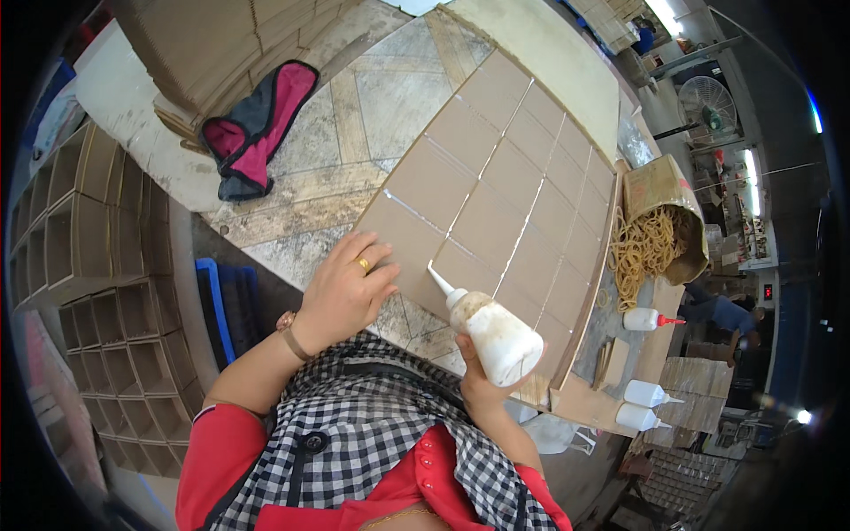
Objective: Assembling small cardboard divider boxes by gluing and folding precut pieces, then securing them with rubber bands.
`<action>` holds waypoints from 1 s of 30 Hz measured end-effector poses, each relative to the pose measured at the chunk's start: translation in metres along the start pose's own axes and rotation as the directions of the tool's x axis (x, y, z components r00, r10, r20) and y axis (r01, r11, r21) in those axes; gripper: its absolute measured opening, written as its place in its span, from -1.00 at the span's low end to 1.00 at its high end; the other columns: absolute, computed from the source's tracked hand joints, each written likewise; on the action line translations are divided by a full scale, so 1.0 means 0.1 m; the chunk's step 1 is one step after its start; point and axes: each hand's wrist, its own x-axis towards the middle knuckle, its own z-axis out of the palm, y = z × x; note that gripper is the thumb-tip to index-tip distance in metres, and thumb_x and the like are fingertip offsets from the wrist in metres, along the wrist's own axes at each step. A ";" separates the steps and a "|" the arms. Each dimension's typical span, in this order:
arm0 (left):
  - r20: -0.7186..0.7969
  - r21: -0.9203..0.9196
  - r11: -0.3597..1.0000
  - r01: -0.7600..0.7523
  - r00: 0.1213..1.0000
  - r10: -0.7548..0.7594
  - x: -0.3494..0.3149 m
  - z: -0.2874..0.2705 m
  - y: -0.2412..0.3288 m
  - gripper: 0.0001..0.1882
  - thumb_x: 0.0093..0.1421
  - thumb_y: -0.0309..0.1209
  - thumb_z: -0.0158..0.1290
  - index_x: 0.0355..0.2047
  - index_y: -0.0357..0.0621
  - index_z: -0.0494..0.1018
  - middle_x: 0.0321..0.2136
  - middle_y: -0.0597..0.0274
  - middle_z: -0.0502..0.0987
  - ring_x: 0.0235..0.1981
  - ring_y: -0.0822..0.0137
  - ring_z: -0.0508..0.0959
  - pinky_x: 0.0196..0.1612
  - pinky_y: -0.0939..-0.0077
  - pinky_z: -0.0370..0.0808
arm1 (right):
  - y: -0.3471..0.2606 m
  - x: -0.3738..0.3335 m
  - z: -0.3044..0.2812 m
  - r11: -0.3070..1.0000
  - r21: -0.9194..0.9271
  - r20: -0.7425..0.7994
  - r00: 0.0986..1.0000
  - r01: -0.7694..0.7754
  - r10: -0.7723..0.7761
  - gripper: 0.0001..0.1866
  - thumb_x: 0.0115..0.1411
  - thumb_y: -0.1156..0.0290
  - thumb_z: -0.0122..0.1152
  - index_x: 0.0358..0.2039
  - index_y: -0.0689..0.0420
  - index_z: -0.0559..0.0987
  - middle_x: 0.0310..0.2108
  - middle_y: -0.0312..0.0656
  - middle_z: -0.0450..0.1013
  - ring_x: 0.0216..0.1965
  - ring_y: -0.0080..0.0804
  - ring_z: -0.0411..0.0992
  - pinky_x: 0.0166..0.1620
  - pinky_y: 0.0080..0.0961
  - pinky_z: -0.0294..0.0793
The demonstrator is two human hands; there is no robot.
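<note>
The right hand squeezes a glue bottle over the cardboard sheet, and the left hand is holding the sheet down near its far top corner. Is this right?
Not quite. In the head view the left hand presses the cardboard sheet at its near lower edge, not the far corner. The right hand does hold the glue bottle.

Four glue bottles are counted: one dirty bottle (492, 332) over the single cardboard sheet (496, 195), three clean ones (651, 319) (651, 393) (639, 417) aside. One pile of rubber bands (645, 252) and one fan (708, 104) are seen.

Cardboard sheet (496, 186) lay on table (345, 150), centre. Left hand (347, 288) rested on sheet's near left corner; right hand (482, 380) held glue bottle (491, 332), nozzle touching sheet's near edge. Rubber bands (646, 252) in bag (right of sheet). Spare bottles (646, 403) near right. Divider grids (97, 265) stacked far left.
</note>
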 end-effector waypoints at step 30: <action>0.034 0.033 0.999 0.013 0.999 -0.014 0.03 -0.01 0.03 -0.75 -0.07 -0.39 0.21 -0.32 -0.15 0.55 -0.18 0.14 0.46 0.00 0.03 0.38 0.13 0.10 0.31 | 0.47 1.31 0.22 0.934 0.354 -0.180 0.977 -0.047 0.118 -0.44 -0.01 0.52 0.39 -0.03 0.33 0.33 -0.10 -0.09 0.39 -0.07 -0.37 0.39 0.04 -0.43 0.37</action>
